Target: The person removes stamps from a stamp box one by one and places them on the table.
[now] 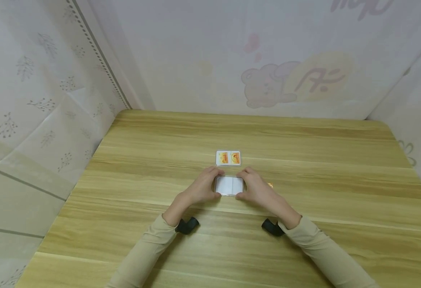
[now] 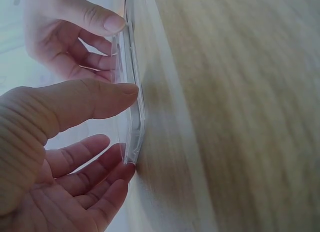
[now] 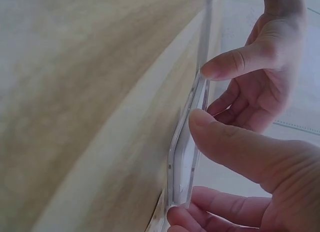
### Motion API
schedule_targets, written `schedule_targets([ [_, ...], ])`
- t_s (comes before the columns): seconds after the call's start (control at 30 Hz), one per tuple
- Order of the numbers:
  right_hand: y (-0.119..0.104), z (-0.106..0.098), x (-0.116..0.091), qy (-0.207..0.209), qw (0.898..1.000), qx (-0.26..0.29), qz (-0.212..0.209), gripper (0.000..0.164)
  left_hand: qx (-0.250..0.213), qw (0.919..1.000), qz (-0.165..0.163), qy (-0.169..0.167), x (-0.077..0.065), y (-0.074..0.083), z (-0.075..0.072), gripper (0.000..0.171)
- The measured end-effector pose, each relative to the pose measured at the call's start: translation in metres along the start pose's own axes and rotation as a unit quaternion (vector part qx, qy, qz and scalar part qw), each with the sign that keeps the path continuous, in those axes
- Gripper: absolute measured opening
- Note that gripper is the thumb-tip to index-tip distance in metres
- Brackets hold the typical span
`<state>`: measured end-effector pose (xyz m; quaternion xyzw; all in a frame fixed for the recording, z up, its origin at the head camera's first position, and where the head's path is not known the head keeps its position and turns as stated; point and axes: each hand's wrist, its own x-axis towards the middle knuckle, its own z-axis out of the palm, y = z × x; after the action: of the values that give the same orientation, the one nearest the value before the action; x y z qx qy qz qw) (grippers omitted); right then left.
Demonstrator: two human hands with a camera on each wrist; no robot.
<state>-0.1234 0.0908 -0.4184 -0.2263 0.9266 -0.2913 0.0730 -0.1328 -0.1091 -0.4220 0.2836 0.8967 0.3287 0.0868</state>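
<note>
A small clear plastic case (image 1: 228, 185) with white inside, split by a line, is held flat between both hands, low over the table. My left hand (image 1: 204, 186) grips its left end, thumb on the near edge and fingers at the far edge. The right hand (image 1: 257, 188) grips the right end the same way. In the left wrist view the clear case (image 2: 134, 122) shows edge-on, with the left thumb (image 2: 95, 99) on its edge. From the right wrist, the right thumb (image 3: 225, 142) presses its rim. Both palms stay off the case.
Just beyond lies a similar clear case (image 1: 228, 158) showing two orange-and-yellow pictures. A small orange piece (image 1: 270, 185) pokes out beside the right hand, partly hidden by it. The wooden table (image 1: 160, 140) meets patterned curtains (image 1: 196, 60) at the back and sides.
</note>
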Motion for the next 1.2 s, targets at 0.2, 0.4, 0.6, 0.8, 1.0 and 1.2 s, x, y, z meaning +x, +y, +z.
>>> schedule_targets([
  [0.2, -0.001, -0.001, 0.002, -0.001, 1.0, -0.005, 0.004, 0.056, -0.001, 1.0, 0.004, 0.001, 0.0, -0.001, 0.0, 0.057],
  [0.4, -0.003, 0.0, 0.004, -0.002, 1.0, -0.017, 0.016, 0.059, -0.004, 1.0, 0.003, 0.004, -0.002, -0.001, -0.001, 0.058],
  [0.6, -0.002, 0.001, 0.002, -0.004, 1.0, -0.025, 0.01, 0.058, 0.0, 0.9999, 0.013, 0.005, -0.002, -0.002, -0.001, 0.057],
  [0.8, 0.0, -0.006, 0.0, -0.004, 1.0, -0.001, 0.016, 0.057, -0.002, 0.9995, 0.031, 0.002, -0.001, -0.007, -0.001, 0.057],
  [1.0, 0.004, -0.016, 0.001, 0.012, 0.999, 0.022, 0.021, 0.055, -0.036, 0.9989, 0.011, 0.027, 0.001, -0.011, -0.008, 0.047],
  [1.2, 0.011, -0.024, 0.009, 0.045, 0.999, 0.019, -0.015, 0.047, -0.042, 0.9965, 0.012, 0.072, 0.01, -0.014, -0.017, 0.039],
])
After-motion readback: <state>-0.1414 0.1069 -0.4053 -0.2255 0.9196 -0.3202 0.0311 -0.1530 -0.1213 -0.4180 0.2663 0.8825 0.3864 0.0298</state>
